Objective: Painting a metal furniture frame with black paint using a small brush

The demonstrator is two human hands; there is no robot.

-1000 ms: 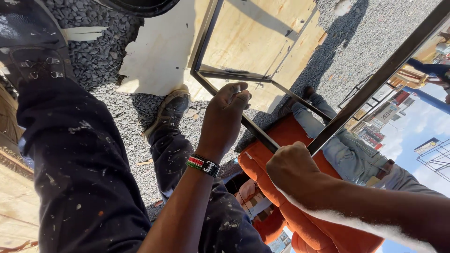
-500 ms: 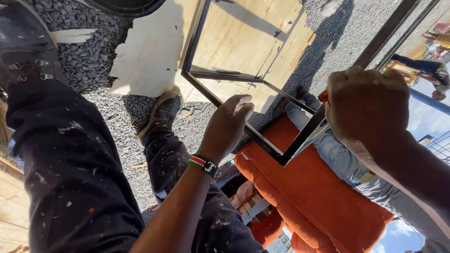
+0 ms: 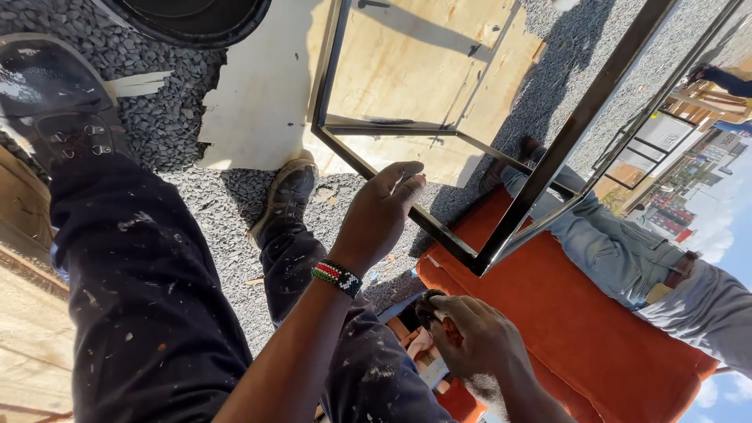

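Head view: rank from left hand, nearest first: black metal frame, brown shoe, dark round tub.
1. black metal frame: the left hand grips its lower bar.
2. brown shoe: on the gravel, just left of the hand.
3. dark round tub: top edge, upper left.

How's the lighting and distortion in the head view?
Head view: hard sunlight, with sharp shadows of the black metal frame across the plywood board; glare on the pale sheet; wide-angle tilt puts sky low right; left hand sharp, right hand slightly soft.
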